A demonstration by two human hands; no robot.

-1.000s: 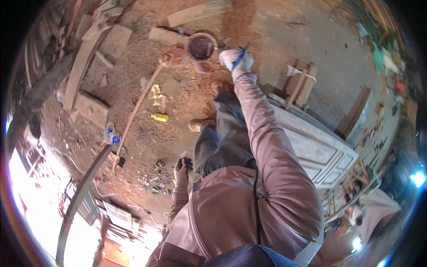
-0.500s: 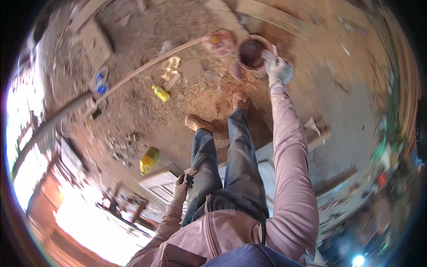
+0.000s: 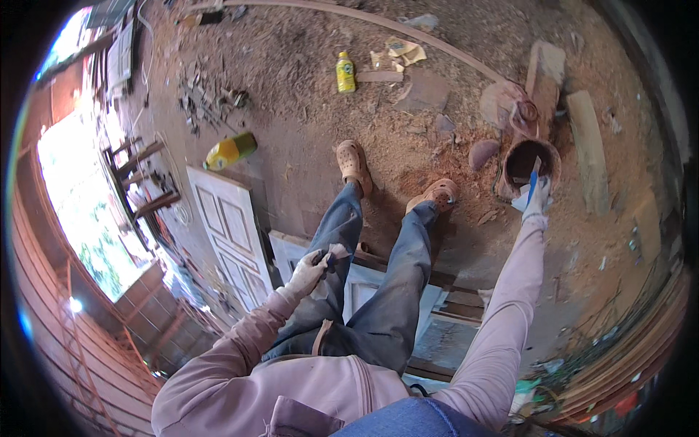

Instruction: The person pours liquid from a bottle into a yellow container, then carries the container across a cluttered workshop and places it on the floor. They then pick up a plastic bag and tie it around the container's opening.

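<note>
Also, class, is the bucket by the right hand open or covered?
Open: the bucket has no lid on, and its dark interior shows beyond the right hand.

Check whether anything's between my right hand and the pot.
Nothing visible stands in the way: your right hand is at the near rim of the pot, and the blue tool it holds already reaches its opening.

The white-gloved right hand (image 3: 539, 196) holds a slim blue-handled tool (image 3: 534, 178) at the mouth of a round reddish-brown bucket (image 3: 556, 161). The white-gloved left hand (image 3: 307, 273) grips a small, pale, indistinct object (image 3: 339, 251) above faded blue jeans (image 3: 397, 309).
</note>
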